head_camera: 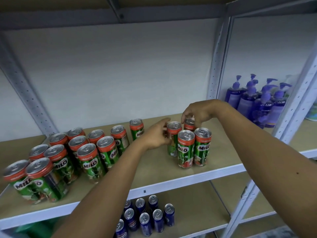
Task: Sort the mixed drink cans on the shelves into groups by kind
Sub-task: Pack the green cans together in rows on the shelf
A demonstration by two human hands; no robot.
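Observation:
Several green Milo cans with red rims stand clustered on the left half of the wooden shelf. A small group of the same cans stands to the right. My left hand touches the side of the back-left can of that group, fingers loosely curled at it. From above, my right hand pinches the top of the back-right can. One more Milo can stands alone behind my left hand. Blue cans stand grouped on the shelf below.
Purple pump bottles stand on the neighbouring shelf at the right, behind a white metal upright. A white wall backs the shelf. Another board runs overhead. Bare wood shows between the two Milo groups.

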